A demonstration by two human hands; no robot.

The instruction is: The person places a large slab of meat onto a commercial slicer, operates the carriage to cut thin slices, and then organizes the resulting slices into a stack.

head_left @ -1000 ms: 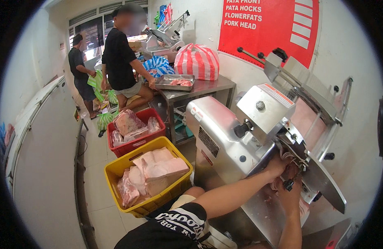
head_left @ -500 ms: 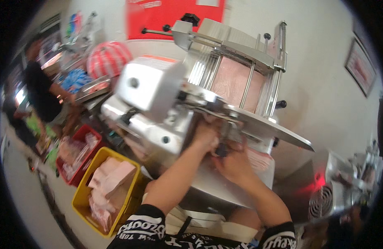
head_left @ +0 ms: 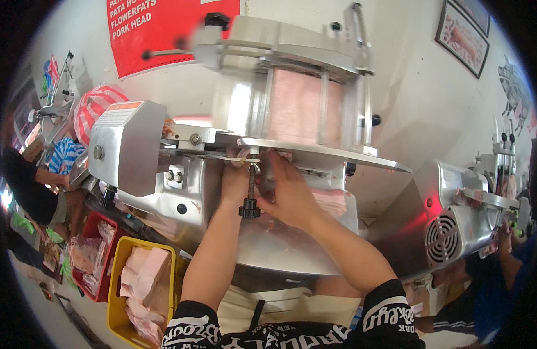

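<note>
Hands (head_left: 291, 195) sit close together, grip unclear, at the slicer (head_left: 201, 187) bearing a broad, pale-pink meat slab (head_left: 296, 107).

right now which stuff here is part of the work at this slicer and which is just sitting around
In use:
- slicer
- pale meat slab on its carriage
- sliced meat beneath
- left hand and right hand below the blade

Apparently just around:
- yellow crate and red crate of meat
- striped bag
- framed picture
</note>
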